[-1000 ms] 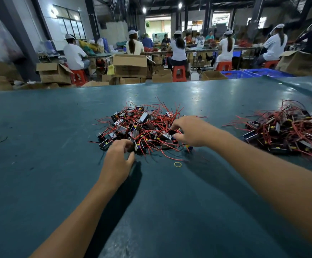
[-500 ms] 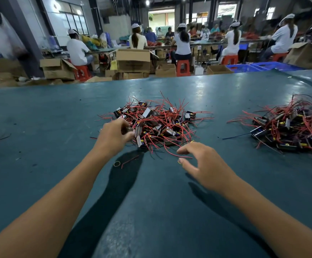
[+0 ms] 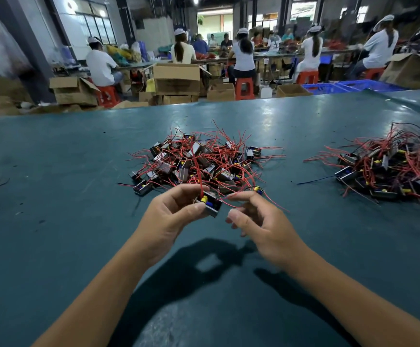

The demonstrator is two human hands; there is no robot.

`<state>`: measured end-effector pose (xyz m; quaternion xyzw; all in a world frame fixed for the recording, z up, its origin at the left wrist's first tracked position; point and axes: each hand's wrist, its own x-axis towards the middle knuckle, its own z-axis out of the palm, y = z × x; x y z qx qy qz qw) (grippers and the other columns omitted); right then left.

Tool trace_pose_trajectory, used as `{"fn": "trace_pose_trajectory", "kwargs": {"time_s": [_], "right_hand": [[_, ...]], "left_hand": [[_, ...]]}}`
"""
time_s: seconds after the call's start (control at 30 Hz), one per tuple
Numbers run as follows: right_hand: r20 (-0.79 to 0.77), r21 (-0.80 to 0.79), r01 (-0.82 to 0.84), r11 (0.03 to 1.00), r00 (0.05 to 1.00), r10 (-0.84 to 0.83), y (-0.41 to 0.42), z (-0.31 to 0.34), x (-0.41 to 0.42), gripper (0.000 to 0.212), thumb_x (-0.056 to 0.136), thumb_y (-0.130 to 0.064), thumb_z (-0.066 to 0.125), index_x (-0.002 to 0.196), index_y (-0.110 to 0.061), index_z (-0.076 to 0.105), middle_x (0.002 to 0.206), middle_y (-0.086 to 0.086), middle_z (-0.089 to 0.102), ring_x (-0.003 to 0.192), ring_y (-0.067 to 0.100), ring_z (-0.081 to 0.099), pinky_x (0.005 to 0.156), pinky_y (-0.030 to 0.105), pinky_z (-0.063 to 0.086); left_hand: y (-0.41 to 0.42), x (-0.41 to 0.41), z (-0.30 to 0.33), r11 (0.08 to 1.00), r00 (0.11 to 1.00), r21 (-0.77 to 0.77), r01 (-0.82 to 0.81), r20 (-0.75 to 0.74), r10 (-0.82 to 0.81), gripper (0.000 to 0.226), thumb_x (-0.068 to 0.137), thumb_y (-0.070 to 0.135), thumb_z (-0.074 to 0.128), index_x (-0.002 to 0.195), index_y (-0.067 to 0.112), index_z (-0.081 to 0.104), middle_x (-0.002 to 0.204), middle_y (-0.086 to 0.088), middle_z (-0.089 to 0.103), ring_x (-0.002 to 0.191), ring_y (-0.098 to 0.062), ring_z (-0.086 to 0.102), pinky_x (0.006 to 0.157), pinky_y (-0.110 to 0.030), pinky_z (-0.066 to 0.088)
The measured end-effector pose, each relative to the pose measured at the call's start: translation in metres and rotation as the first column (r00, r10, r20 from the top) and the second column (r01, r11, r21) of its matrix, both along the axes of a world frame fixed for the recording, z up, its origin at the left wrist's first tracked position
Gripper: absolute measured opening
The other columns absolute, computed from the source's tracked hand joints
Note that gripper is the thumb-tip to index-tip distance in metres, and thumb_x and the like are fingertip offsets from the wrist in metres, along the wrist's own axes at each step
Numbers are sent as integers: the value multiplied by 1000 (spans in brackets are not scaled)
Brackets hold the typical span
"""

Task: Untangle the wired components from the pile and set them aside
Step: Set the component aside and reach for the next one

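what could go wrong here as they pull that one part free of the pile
1. The left hand holds a component whose red wire runs back over the centre pile; lifting further may drag neighbours along.
2. The right hand pinches a thin red lead; a hard tug might strain it.
3. The second pile also trails loose wires, so a part set there could tangle again.
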<state>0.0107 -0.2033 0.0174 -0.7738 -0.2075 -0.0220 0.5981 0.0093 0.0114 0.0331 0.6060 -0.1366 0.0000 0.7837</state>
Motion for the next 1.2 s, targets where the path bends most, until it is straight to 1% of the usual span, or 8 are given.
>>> {"fn": "trace_pose_trajectory", "kwargs": {"time_s": [0.1, 0.2, 0.27, 0.43, 0.63, 0.9, 1.07, 1.2], "right_hand": [[-78, 245, -18, 969, 996, 38, 6, 4, -1, 24, 89, -28, 62, 107, -12, 64, 77, 3, 71, 70, 15, 65, 57, 28, 53], [-79, 331, 30, 943, 997, -4, 8, 5, -3, 6, 95, -9, 61, 92, -6, 65, 67, 2, 68, 60, 15, 63, 50, 25, 50], [-86, 342, 75, 937, 995, -48, 6, 6, -2, 13, 96, -1, 59, 86, -6, 65, 66, 3, 68, 58, 15, 63, 48, 24, 49], [-138, 373, 119, 920, 988, -72, 3, 7, 0, 19, 94, -3, 62, 78, -12, 67, 65, 5, 67, 57, 17, 63, 45, 25, 47], [-189, 373, 194, 907, 973, -130, -2, 7, 5, 24, 92, -2, 62, 72, -14, 66, 61, 5, 65, 52, 16, 58, 42, 24, 43], [-237, 452, 243, 859, 960, -147, -9, 7, 15, 20, 89, -1, 64, 74, -14, 65, 60, 3, 62, 51, 12, 56, 41, 22, 40], [-98, 277, 137, 951, 989, -114, -16, 5, 18, 21, 87, -1, 69, 72, -14, 66, 60, 4, 63, 55, 15, 58, 44, 24, 44], [-59, -38, 29, 999, 998, -31, -22, 2, 20, 17, 85, -9, 74, 71, -13, 65, 59, 6, 64, 56, 16, 59, 47, 25, 45]], "left_hand": [[-3, -4, -6, 996, 999, 77, 38, 10, -39, 34, 82, 3, 72, 115, 5, 68, 113, -18, 70, 101, -24, 66, 90, -30, 53], [-5, -7, -7, 993, 999, 113, 45, 9, -47, 35, 80, 7, 75, 115, 6, 67, 115, -19, 69, 102, -23, 66, 92, -29, 53], [-5, -8, -6, 989, 999, 140, 42, 23, -46, 40, 79, 10, 77, 116, 4, 65, 118, -21, 68, 102, -22, 66, 94, -29, 53], [-6, -7, -4, 987, 1000, 158, 18, 21, -21, 37, 75, 15, 80, 108, 5, 66, 105, -9, 72, 98, -18, 68, 86, -22, 53], [0, -2, -7, 987, 1000, 160, -15, -18, 18, 26, 71, 16, 85, 92, 12, 71, 94, -14, 70, 87, -19, 66, 84, -27, 57], [1, 4, -11, 990, 997, 140, -9, -73, 19, 31, 68, 14, 80, 91, 1, 65, 86, -9, 69, 82, -21, 69, 79, -29, 59], [16, 9, -14, 919, 998, 392, 51, -63, -28, 32, 73, 16, 82, 95, 0, 65, 87, -11, 73, 80, -19, 70, 73, -24, 55], [39, 15, -14, 642, 995, 766, 11, 55, -82, 22, 77, 21, 86, 92, 23, 69, 90, 5, 72, 80, -6, 65, 72, -23, 49]]}}
